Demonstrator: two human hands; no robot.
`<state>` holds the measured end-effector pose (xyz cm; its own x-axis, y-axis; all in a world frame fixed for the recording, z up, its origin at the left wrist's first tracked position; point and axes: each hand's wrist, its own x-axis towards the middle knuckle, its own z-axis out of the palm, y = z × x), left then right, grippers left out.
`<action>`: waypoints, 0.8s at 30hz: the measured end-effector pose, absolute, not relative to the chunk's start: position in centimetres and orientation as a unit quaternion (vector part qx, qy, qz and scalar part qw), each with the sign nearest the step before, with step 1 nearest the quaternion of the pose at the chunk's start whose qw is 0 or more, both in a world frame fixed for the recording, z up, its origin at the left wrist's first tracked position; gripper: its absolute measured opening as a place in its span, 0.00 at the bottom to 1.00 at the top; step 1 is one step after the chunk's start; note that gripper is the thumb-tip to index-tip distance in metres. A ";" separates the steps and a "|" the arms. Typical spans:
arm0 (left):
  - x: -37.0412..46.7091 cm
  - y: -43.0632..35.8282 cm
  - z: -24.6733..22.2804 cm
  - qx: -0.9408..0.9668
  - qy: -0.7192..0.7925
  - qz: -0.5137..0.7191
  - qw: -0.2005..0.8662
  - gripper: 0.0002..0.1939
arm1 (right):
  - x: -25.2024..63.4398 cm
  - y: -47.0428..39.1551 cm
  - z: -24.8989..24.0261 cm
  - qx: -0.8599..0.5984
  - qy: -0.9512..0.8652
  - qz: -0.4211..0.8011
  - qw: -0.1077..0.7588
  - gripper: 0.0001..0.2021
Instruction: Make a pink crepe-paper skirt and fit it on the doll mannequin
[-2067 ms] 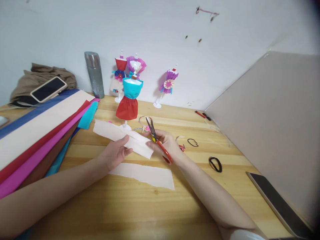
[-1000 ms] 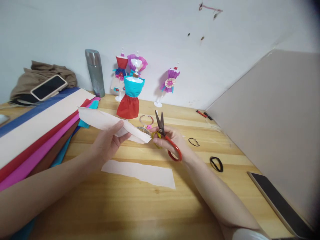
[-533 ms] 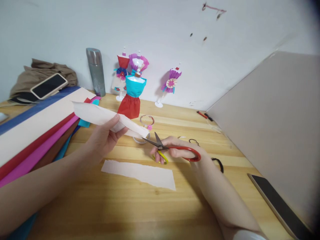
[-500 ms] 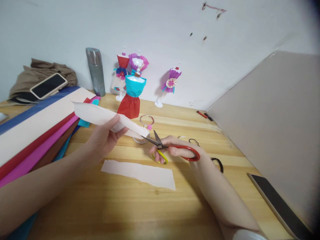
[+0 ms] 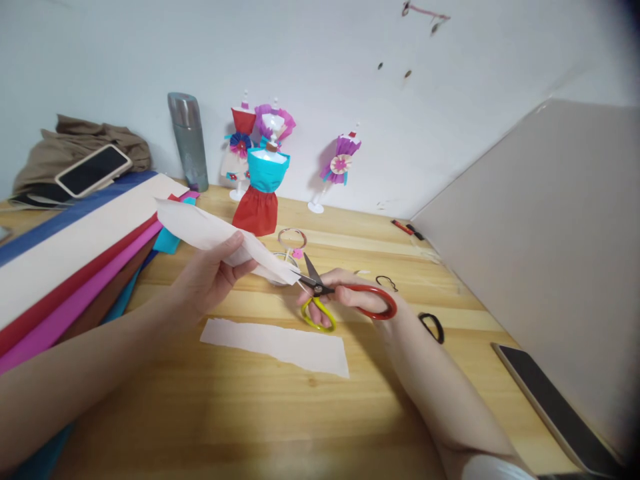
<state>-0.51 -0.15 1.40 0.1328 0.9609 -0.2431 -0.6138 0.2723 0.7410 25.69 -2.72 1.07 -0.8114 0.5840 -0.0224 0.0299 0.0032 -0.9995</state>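
Pinching a white paper strip (image 5: 195, 228) above the table (image 5: 200, 413) with the left hand (image 5: 213, 277). Holding red-and-yellow-handled scissors (image 5: 319, 289) in the right hand (image 5: 350, 297), with parted blades (image 5: 313, 269) at the strip's right end.

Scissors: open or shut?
Open. The scissors, in the right hand, have their blades spread in a V, at the end of the white paper that the left hand holds.

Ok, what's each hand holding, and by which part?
The left hand pinches a pale strip near its middle; the right hand grips the scissors by their red and yellow handles.
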 end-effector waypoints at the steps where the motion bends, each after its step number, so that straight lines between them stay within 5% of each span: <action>1: -0.5 -0.2 1.4 0.247 0.357 0.552 0.712 0.03 | 25.7 -2.7 0.9 -0.225 -0.677 0.670 0.205 0.29; 24: -0.1 -0.8 0.9 0.295 0.358 0.561 0.686 0.03 | 25.6 -3.2 0.8 -0.257 -0.669 0.673 0.183 0.31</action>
